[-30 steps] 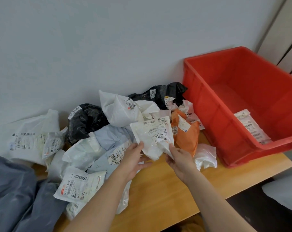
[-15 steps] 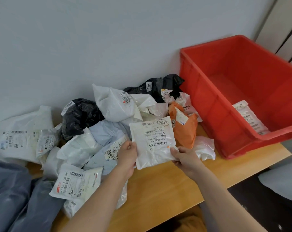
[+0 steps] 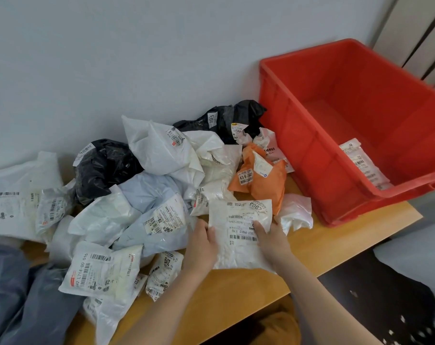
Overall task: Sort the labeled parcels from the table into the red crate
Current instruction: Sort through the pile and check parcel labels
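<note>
Both hands are on the white parcel (image 3: 239, 235), label up, barcode facing me. My left hand (image 3: 203, 245) pinches its left edge, fingers curled under and thumb on top; my right hand (image 3: 271, 241) grips the right edge the same way, thumb pressed over the label. The parcel sits low over the wooden table (image 3: 236, 295), its near end touching or just above the surface, I cannot tell which. Just beyond my right thumb lies the orange parcel (image 3: 263, 180), and a small crumpled white bag (image 3: 296, 215) is right beside my right hand. The red crate (image 3: 311, 155) stands past that, up and to the right of my grip, with one labeled packet (image 3: 363, 163) lying inside. To the left of my left hand, the pile (image 3: 136, 195) of mailers.
</note>
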A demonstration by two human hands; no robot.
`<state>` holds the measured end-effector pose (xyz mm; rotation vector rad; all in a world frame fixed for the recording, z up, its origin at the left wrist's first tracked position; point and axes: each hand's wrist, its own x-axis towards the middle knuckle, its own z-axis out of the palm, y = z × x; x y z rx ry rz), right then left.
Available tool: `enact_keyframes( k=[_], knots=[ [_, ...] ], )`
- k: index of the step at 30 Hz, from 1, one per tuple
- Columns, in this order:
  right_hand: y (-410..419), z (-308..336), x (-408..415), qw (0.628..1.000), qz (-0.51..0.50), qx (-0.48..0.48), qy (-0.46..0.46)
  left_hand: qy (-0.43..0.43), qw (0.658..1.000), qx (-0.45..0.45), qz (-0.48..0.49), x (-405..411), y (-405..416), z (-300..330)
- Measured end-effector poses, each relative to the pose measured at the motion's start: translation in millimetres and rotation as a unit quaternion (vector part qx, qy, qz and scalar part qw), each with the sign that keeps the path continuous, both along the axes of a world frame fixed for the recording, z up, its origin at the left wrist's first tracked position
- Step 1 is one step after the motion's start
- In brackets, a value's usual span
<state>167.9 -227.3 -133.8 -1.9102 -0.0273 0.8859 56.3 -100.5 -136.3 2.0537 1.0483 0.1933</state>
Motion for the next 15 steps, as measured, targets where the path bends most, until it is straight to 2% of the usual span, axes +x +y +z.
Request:
enact_keyframes(
  k=[3, 4, 6, 8, 11, 13, 15],
  knots=[
    [-7.7, -19.6, -2.8, 0.99, 0.083, -0.113, -0.019, 0.072, 0.995, 0.011, -0.064, -11.5, -0.5, -7.1],
    [-10.0, -24.6, -5.4, 0.978, 0.113, -0.166, -0.053, 0.099, 0.989, 0.055, -0.098, -16.1, -0.9, -10.8],
    [-14.6, -32.1, -13.7, 0.942, 0.144, -0.244, -0.181, 0.127, 0.966, 0.16, -0.156, -23.6, -2.4, -18.6],
    [-15.1, -28.9, -24.9, 0.912, 0.151, -0.222, -0.31, 0.11, 0.949, 0.206, -0.211, -26.0, -6.3, -22.2],
    [-12.2, -35.6, -31.8, 0.873, 0.185, -0.192, -0.408, 0.112, 0.93, 0.181, -0.299, -24.1, -7.8, -28.0],
    [-11.6, -40.2, -31.4, 0.852, 0.249, -0.18, -0.425, 0.13, 0.928, 0.146, -0.318, -21.2, -7.8, -32.0],
    [-12.6, -45.3, -31.9, 0.838, 0.338, -0.149, -0.402, 0.142, 0.937, 0.08, -0.31, -21.0, -6.6, -38.1]
  ],
)
